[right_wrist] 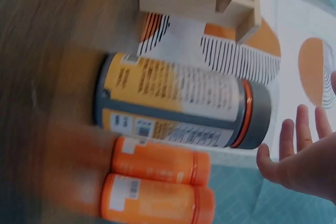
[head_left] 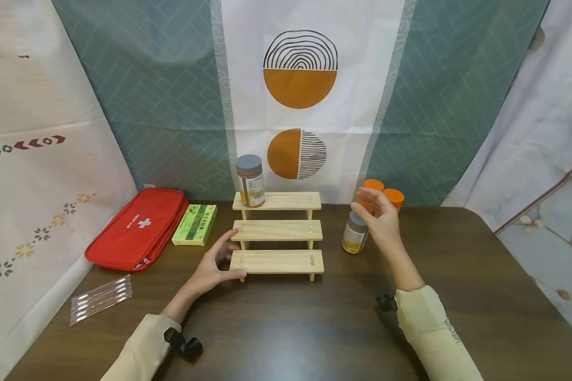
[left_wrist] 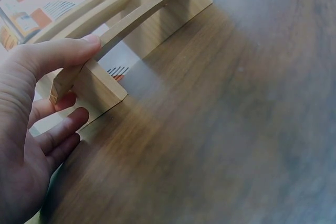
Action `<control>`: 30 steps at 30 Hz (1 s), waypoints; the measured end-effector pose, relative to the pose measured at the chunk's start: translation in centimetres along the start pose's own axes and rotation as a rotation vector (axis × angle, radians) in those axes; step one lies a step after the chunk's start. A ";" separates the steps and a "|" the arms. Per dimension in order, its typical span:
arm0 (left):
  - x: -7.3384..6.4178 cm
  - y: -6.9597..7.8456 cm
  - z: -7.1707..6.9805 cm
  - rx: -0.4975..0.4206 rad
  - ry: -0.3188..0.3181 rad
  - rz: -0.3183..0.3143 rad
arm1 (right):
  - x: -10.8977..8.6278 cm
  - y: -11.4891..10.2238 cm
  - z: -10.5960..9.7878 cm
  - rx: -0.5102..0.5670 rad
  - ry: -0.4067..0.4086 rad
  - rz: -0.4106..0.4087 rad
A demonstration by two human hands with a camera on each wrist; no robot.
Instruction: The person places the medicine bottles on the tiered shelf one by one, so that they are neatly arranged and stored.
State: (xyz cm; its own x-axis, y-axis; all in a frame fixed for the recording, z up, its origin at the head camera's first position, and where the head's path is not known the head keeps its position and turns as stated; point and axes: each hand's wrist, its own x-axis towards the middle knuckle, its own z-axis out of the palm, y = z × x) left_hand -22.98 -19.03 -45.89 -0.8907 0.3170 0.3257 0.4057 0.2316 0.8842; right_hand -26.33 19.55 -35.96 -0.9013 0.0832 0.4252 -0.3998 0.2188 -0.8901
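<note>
A three-tier wooden step stand (head_left: 276,261) stands mid-table. My left hand (head_left: 211,270) grips its left end, thumb at the front edge of the lowest step and fingers spread along the side. On the top step sits a grey-capped bottle (head_left: 251,185), upright at the left. Another grey-capped bottle (head_left: 354,238), with a yellow and white label, is upright on the table right of the stand. Close to its cap is my right hand (head_left: 383,222), fingers loosely bent and holding nothing. In the right wrist view a gap shows between the fingertips and that bottle's cap (right_wrist: 257,116).
Orange bottles (head_left: 393,198) stand behind my right hand. At left lie a red first aid pouch (head_left: 133,227), a green and yellow box (head_left: 194,225) and a clear packet of white sticks (head_left: 101,299). A patterned cloth (head_left: 171,106) hangs along the table's back.
</note>
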 end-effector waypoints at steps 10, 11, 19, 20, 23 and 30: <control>0.1 0.1 0.1 -0.002 -0.006 -0.007 | 0.3 1.4 -1.8 -0.066 -0.197 0.104; 0.1 0.1 0.1 -0.003 -0.007 -0.005 | 0.4 1.4 -1.9 -0.066 -0.220 0.109; -0.2 0.1 -0.1 0.000 -0.007 0.003 | 0.8 2.3 -3.4 -0.037 -0.345 0.178; -0.2 0.0 -0.1 0.002 -0.007 0.002 | 0.9 2.4 -3.5 -0.038 -0.357 0.182; -0.2 0.0 -0.2 0.005 -0.004 0.005 | 1.0 2.7 -3.9 -0.045 -0.399 0.196; 0.0 -0.2 -0.1 0.011 -0.005 0.008 | 1.1 3.4 -4.2 -0.048 -0.479 0.211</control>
State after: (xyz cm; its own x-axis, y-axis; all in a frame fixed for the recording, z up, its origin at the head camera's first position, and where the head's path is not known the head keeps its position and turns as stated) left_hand -23.06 -19.23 -46.06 -0.8866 0.3232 0.3309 0.4149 0.2395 0.8778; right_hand -28.02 24.53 -37.85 -0.9412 -0.3214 0.1044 -0.2030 0.2910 -0.9349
